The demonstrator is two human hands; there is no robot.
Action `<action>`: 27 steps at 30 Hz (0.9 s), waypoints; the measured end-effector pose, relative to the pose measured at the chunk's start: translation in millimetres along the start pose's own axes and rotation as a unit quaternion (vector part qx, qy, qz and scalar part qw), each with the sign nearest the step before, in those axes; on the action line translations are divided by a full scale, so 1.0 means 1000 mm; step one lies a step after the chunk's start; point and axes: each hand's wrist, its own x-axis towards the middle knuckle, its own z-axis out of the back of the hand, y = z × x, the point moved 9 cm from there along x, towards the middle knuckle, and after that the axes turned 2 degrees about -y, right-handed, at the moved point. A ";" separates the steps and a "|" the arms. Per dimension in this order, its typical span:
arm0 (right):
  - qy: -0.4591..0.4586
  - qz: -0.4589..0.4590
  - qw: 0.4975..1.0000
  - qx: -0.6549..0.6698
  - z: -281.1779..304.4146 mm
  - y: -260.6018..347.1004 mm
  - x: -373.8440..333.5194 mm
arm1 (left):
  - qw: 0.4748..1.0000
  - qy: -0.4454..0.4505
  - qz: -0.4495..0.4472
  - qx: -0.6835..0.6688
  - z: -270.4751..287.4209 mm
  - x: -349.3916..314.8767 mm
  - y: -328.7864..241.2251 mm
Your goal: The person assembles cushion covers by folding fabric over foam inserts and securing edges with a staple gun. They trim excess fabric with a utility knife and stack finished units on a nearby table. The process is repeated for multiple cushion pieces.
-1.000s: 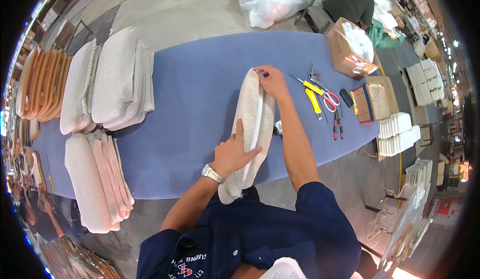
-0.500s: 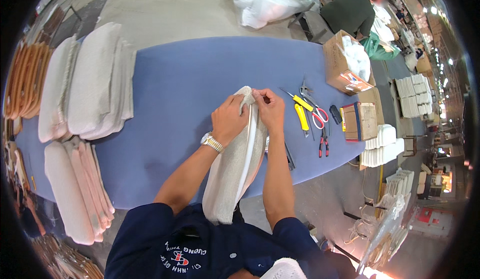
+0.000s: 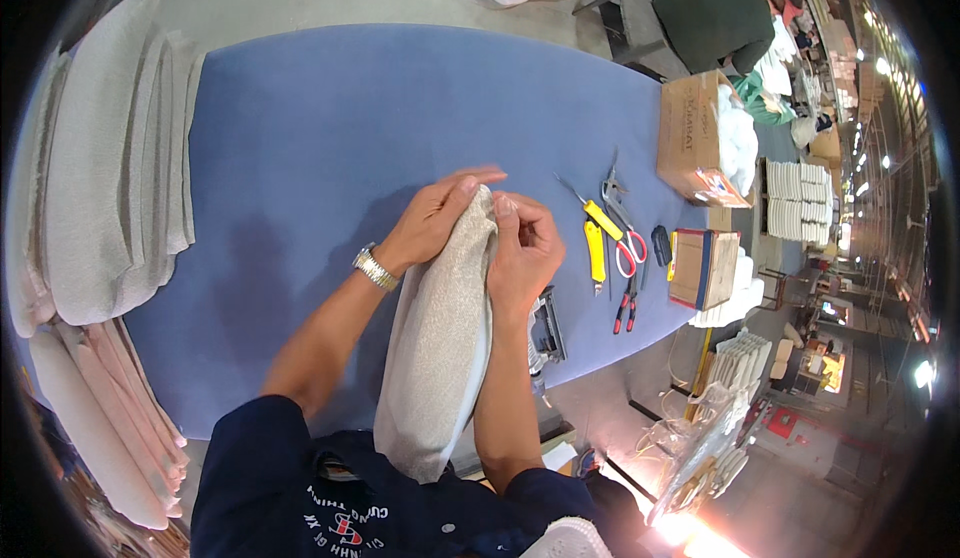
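A long padded panel (image 3: 437, 343) in speckled beige-grey fabric stands on end before me, its lower end against my shirt and its narrow end up over the table. Along its right side a pale white strip shows. My left hand (image 3: 437, 220) holds the left of the narrow end, thumb against the fabric and fingers stretched past the tip, slightly blurred. On the other side my right hand (image 3: 527, 248) pinches the fabric edge just below the tip. The panel's far face is hidden.
Right on the blue table (image 3: 330, 108) lie a yellow cutter (image 3: 595, 253), red-handled scissors (image 3: 632, 248), pliers (image 3: 625, 313) and a staple gun (image 3: 548, 328). Two cardboard boxes (image 3: 690, 123) stand beyond. Stacked fabric covers (image 3: 100, 178) line the left. Another person (image 3: 712, 20) bends at the back right.
The panel has turned so its broad fabric face shows more and the white strip less. My left fingers have stretched out past the tip. The whole view has shifted.
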 end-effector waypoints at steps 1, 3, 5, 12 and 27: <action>-0.010 0.025 1.000 0.008 -0.002 0.001 0.000 | 0.999 0.036 0.026 0.010 -0.005 0.006 0.005; -0.006 0.032 0.999 0.041 -0.008 -0.005 0.002 | 0.991 0.106 0.076 0.030 -0.010 0.013 0.013; -0.009 0.041 0.997 0.060 -0.015 0.000 0.001 | 0.979 0.142 0.124 0.079 -0.006 0.019 0.019; -0.005 0.022 0.996 0.084 -0.025 0.008 -0.016 | 0.977 0.175 0.113 0.038 -0.001 0.023 0.010; 0.016 0.011 0.990 0.140 -0.021 0.000 -0.027 | 0.926 -0.021 -0.054 0.374 0.000 -0.083 -0.101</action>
